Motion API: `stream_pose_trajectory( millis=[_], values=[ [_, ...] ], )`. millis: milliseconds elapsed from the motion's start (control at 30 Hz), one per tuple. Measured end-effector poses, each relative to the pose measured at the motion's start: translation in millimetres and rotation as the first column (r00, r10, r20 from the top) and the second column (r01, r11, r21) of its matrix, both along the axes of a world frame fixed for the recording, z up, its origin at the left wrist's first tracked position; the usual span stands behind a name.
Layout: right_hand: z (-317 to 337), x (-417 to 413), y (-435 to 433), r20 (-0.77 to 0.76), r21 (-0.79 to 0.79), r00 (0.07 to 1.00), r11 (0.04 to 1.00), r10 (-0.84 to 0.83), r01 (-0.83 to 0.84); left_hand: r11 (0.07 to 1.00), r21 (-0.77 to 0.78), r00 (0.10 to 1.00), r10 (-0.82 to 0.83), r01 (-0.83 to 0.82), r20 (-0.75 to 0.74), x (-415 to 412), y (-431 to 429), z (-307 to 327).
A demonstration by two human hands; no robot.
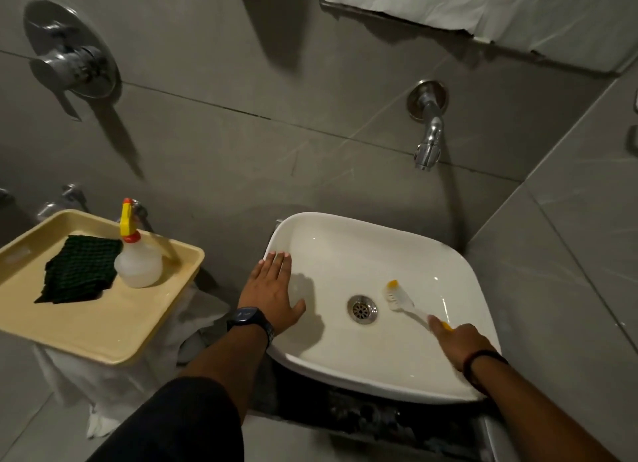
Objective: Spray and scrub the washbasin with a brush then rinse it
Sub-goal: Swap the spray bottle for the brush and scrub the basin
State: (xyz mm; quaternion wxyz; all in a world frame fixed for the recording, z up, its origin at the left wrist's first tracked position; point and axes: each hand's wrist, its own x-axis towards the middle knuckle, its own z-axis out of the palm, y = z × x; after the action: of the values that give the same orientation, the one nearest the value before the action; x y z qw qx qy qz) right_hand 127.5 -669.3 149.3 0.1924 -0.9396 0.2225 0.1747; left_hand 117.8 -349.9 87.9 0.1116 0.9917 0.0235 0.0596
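Observation:
The white washbasin (352,227) sits below a chrome wall spout (429,140), with a metal drain (362,308) at its middle. My right hand (462,344) grips the handle of a white and yellow brush (400,297), whose bristle head rests on the basin floor just right of the drain. My left hand (272,294) lies flat, fingers spread, on the basin's left rim. A clear spray bottle (138,261) with a yellow and red nozzle stands upright on the tray to the left.
A beige tray (86,330) at the left carries the bottle and a folded dark green cloth (81,270). A chrome mixer handle (69,54) is on the wall at upper left. A tiled side wall closes in at the right.

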Motion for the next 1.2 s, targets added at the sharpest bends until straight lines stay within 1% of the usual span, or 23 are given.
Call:
stream_pose_trajectory(
  millis=[67,100,167,200,267,333,433,500,533,600,667,733,767,833,867,900,933,1000,1033,1100,1133,1167,1200],
  values=[
    [-2.2,-16.2,-0.7,-0.074,0.018,0.995,0.997,0.073,-0.072,1.0,-0.009,1.0,-0.016,0.016,-0.006,2.4,2.2,0.5],
    [-3.9,-23.9,1.3,-0.108,-0.021,0.986,0.992,0.123,-0.126,1.0,-0.013,1.0,-0.021,0.021,-0.007,2.7,2.7,0.6],
    [-3.1,-32.6,4.1,-0.092,-0.132,0.982,0.975,0.166,-0.178,0.999,-0.019,1.0,-0.026,0.026,0.005,2.7,3.1,0.8],
    [-0.6,-34.5,4.7,-0.066,-0.145,0.987,0.977,0.148,-0.156,0.999,-0.026,1.0,-0.026,0.027,0.012,2.4,3.2,0.5],
    [1.6,-38.6,8.3,-0.061,-0.058,0.992,0.992,0.107,-0.11,0.999,-0.036,0.999,-0.028,0.029,0.023,2.5,3.5,-0.3],
    [-0.3,-43.2,20.4,-0.12,0.023,0.98,0.987,0.162,-0.16,0.999,-0.034,0.999,-0.035,0.036,0.028,3.2,4.1,-1.2],
    [-6.0,-38.5,45.9,-0.107,-0.011,0.965,0.97,0.239,-0.241,0.999,-0.029,0.998,-0.042,0.043,0.036,4.2,5.1,-2.9],
    [-4.7,-24.8,55.9,-0.029,-0.07,0.984,0.981,0.178,-0.179,0.999,-0.027,0.998,-0.045,0.047,0.042,4.6,4.9,-4.2],
    [-4.2,-17.7,58.2,0.001,-0.067,0.992,0.99,0.127,-0.126,0.998,-0.029,0.998,-0.045,0.047,0.049,4.7,5.0,-5.4],
    [-8.3,-8.0,62.2,-0.012,0.014,0.997,0.997,0.081,-0.081,0.999,-0.029,0.997,-0.042,0.044,0.061,4.7,5.9,-7.3],
    [-12.3,-5.0,70.3,-0.059,0.048,0.986,0.987,0.154,-0.151,0.999,-0.023,0.997,-0.048,0.049,0.062,5.6,6.2,-8.1],
    [-17.4,-1.1,75.7,-0.048,0.018,0.979,0.98,0.199,-0.198,0.999,-0.027,0.996,-0.045,0.047,0.073,6.0,6.3,-9.0],
    [-18.3,1.9,74.4,-0.011,-0.012,0.985,0.985,0.17,-0.17,0.998,-0.032,0.996,-0.043,0.046,0.073,5.8,6.2,-9.3],
    [-14.5,9.1,60.9,0.061,-0.066,0.998,0.997,0.031,-0.027,0.998,-0.04,0.996,-0.045,0.048,0.073,5.6,5.7,-9.2],
    [-9.2,10.4,51.4,0.064,-0.09,0.998,0.996,-0.024,0.03,0.998,-0.043,0.996,-0.047,0.05,0.073,5.3,5.9,-9.0],
    [-4.7,9.6,41.1,0.054,-0.096,0.997,0.993,-0.06,0.065,0.998,-0.046,0.996,-0.05,0.053,0.069,5.0,5.9,-8.5],
    [-1.2,7.1,30.8,0.036,-0.066,0.996,0.994,-0.083,0.086,0.997,-0.048,0.997,-0.052,0.055,0.064,4.6,5.9,-7.9],
    [6.5,-8.9,17.8,-0.053,0.043,0.993,0.993,-0.104,0.106,0.997,-0.053,0.997,-0.055,0.058,0.063,4.2,6.4,-6.6],
    [9.7,-20.5,16.6,-0.125,0.077,0.988,0.992,-0.087,0.097,0.997,-0.058,0.997,-0.055,0.059,0.062,3.6,6.3,-5.6],
    [10.3,-40.7,20.3,-0.208,0.063,0.978,0.998,0.026,-0.013,0.996,-0.064,0.997,-0.055,0.058,0.056,3.2,5.7,-3.8],
    [9.7,-46.1,22.2,-0.197,0.008,0.976,0.995,0.096,-0.096,0.996,-0.061,0.997,-0.056,0.059,0.048,3.1,6.1,-3.6],
    [7.6,-48.9,22.0,-0.144,-0.078,0.978,0.983,0.151,-0.164,0.996,-0.06,0.997,-0.057,0.06,0.043,2.9,5.6,-3.1],
    [7.1,-49.6,22.9,-0.108,-0.124,0.983,0.979,0.15,-0.163,0.997,-0.058,0.997,-0.057,0.06,0.042,2.5,5.5,-3.0]
  ],
)
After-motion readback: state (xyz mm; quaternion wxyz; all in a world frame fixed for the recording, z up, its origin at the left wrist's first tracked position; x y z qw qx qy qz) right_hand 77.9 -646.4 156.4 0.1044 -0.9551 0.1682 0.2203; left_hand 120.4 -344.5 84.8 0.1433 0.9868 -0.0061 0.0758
